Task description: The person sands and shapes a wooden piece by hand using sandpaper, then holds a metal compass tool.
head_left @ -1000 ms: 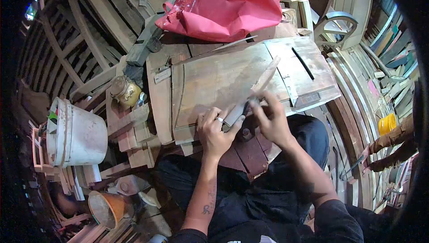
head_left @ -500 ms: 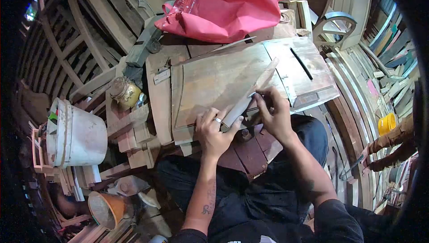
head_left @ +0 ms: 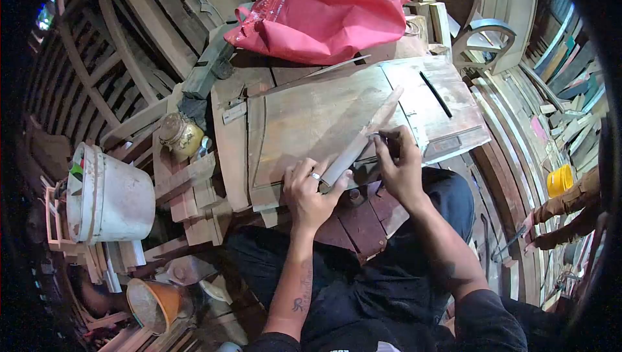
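A long, tapered wooden piece point(head_left: 349, 158) lies at a slant over a flat wooden panel point(head_left: 298, 115), its narrow end pointing up and to the right. My left hand point(head_left: 307, 191), with a ring on one finger, grips its wide lower end between thumb and fingers. Against the right side of the piece, around its middle, my right hand point(head_left: 402, 165) is closed in a pinch. Something small and pale shows at those fingertips, too small to name. A dark slot point(head_left: 435, 93) runs through the panel's right part.
A pink bag point(head_left: 330, 15) lies behind the panel. To the left stand a white bucket point(head_left: 120, 196), a jar point(head_left: 181, 133) and an orange container point(head_left: 170, 303). Stacked boards point(head_left: 512, 151) line the right, near another person's arm point(head_left: 570, 200) and a yellow container point(head_left: 560, 180).
My right hand has shifted slightly to the right along the wooden piece, still pinching. The left hand keeps its hold in nearly the same spot.
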`<state>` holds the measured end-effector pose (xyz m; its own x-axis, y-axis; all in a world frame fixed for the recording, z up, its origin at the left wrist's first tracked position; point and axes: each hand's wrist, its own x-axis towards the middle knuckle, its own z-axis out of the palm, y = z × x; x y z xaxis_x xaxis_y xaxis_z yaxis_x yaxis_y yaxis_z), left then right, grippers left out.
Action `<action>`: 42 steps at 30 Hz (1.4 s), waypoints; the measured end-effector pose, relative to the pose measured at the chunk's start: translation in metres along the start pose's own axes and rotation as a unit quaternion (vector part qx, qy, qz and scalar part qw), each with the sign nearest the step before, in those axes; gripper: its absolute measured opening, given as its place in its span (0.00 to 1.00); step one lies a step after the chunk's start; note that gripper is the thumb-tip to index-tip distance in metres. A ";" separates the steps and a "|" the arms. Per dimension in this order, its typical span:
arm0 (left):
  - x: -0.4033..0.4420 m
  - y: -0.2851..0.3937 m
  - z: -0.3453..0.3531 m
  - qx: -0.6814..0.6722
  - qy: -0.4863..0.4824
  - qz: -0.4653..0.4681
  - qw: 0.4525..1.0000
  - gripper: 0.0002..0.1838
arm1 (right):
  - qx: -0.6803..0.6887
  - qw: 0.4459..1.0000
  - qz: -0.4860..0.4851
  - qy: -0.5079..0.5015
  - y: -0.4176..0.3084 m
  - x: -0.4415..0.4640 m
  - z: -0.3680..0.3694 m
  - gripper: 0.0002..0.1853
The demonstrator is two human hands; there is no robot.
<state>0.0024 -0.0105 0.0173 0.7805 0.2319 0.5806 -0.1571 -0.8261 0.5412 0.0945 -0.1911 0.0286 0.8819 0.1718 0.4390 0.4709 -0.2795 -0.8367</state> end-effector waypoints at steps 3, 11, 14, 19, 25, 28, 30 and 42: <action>-0.001 -0.001 -0.001 0.000 0.007 -0.001 1.000 0.20 | 0.067 0.998 0.000 0.020 -0.006 -0.006 0.002 0.09; -0.002 -0.001 -0.002 -0.004 0.000 -0.009 1.000 0.19 | 0.123 0.991 0.055 0.004 0.002 -0.001 0.003 0.08; 0.000 -0.002 -0.001 0.003 0.016 0.007 1.000 0.19 | 0.084 0.988 0.040 -0.124 -0.014 -0.018 0.001 0.10; -0.001 -0.007 0.001 0.000 0.024 0.029 0.999 0.21 | 0.065 0.988 0.009 -0.143 -0.019 -0.012 0.000 0.11; -0.001 -0.003 0.000 0.004 0.010 0.008 1.000 0.21 | 0.055 0.995 0.079 -0.029 0.001 -0.003 -0.002 0.12; -0.002 -0.004 0.000 -0.003 0.007 -0.001 1.000 0.21 | 0.049 0.995 0.068 -0.056 -0.006 -0.006 -0.006 0.11; -0.002 -0.003 -0.001 -0.002 0.001 -0.001 1.000 0.22 | 0.051 0.998 0.010 -0.034 -0.004 -0.001 -0.006 0.11; -0.002 -0.006 0.002 -0.005 0.012 0.003 1.000 0.20 | 0.079 0.985 -0.038 -0.148 -0.016 -0.011 0.000 0.11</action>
<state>0.0027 -0.0072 0.0120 0.7648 0.2392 0.5982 -0.1677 -0.8226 0.5433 0.0776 -0.1885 0.0367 0.7885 0.4607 0.4073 0.5057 -0.1089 -0.8558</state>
